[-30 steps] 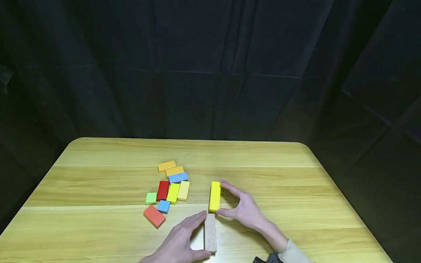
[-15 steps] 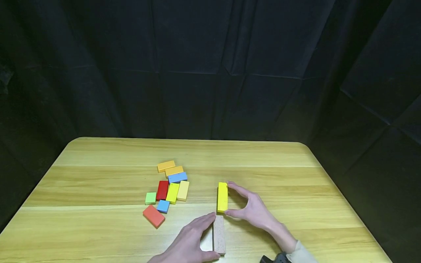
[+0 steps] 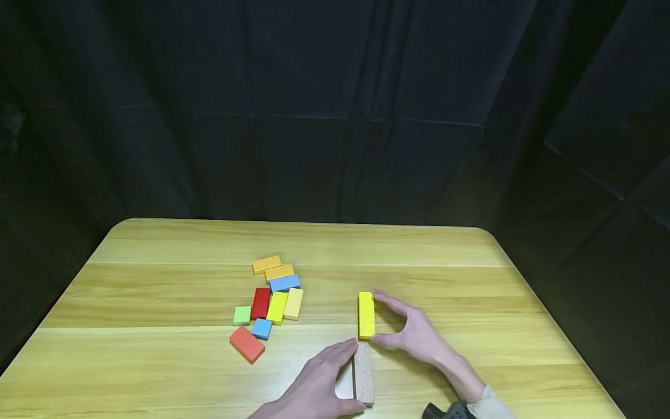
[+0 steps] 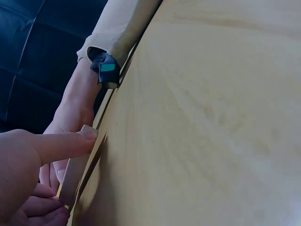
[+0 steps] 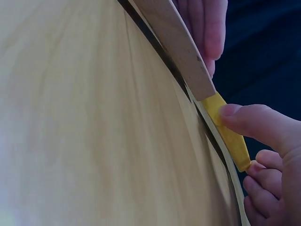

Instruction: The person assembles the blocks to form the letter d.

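My left hand (image 3: 319,384) holds a pale greyish wooden block (image 3: 363,375) between the thumb at its near end and the fingers at its far end. My right hand (image 3: 419,334) pinches a bright yellow block (image 3: 366,315) the same way, by its two ends. Both blocks point away from me in one line, the yellow one beyond the grey one. In the right wrist view the yellow block (image 5: 228,134) meets the end of the grey block (image 5: 183,52). A dark strip of shadow runs beside them; whether they touch the table, I cannot tell.
Left of my hands lies a loose group of flat blocks: orange (image 3: 280,273), blue (image 3: 285,283), dark red (image 3: 260,303), yellow (image 3: 277,308), cream (image 3: 293,304), green (image 3: 242,315) and red (image 3: 248,344). The wooden table (image 3: 471,279) ends before a dark curtain (image 3: 314,116).
Both hands have moved to the right together, taking the grey and yellow blocks along, still in line. The group of blocks on the left stays in place.
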Available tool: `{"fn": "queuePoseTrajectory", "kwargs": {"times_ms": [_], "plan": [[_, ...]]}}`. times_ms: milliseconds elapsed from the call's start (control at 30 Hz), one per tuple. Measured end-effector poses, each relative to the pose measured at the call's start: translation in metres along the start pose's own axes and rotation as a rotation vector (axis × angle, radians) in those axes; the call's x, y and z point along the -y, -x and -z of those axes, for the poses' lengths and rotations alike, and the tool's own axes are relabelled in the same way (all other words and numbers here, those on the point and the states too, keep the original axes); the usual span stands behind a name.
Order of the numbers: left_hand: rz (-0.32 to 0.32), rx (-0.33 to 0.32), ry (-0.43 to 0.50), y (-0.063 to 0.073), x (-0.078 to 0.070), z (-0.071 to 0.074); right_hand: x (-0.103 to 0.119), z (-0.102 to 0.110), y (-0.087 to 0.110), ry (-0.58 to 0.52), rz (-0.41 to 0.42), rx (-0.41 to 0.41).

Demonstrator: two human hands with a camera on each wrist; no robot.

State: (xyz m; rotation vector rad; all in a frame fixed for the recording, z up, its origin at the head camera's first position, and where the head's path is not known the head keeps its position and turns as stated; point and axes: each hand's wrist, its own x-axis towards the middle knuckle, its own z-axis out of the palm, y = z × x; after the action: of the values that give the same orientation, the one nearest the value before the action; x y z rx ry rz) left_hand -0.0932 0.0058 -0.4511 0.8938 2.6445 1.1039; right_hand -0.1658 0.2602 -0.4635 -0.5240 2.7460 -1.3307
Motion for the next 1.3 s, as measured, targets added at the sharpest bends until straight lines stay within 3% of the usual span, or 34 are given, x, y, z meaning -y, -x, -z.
{"fn": "queuePoseTrajectory", "kwargs": {"times_ms": [333, 667, 900, 1300], "plan": [[-0.038, 0.0, -0.035, -0.006, -0.004, -0.007, -0.001, 0.009, 0.002, 0.033, -0.017, 0.02], [-0.031, 0.005, -0.058, -0.013, -0.005, -0.012, -0.006, 0.014, -0.001, 0.059, -0.012, 0.035], [-0.053, -0.02, -0.068, -0.017, -0.007, -0.017, -0.01, 0.017, -0.002, 0.032, -0.026, 0.063], [0.008, 0.02, -0.077, -0.022, -0.017, -0.023, -0.009, 0.023, 0.0, 0.011, -0.016, 0.084]]}}
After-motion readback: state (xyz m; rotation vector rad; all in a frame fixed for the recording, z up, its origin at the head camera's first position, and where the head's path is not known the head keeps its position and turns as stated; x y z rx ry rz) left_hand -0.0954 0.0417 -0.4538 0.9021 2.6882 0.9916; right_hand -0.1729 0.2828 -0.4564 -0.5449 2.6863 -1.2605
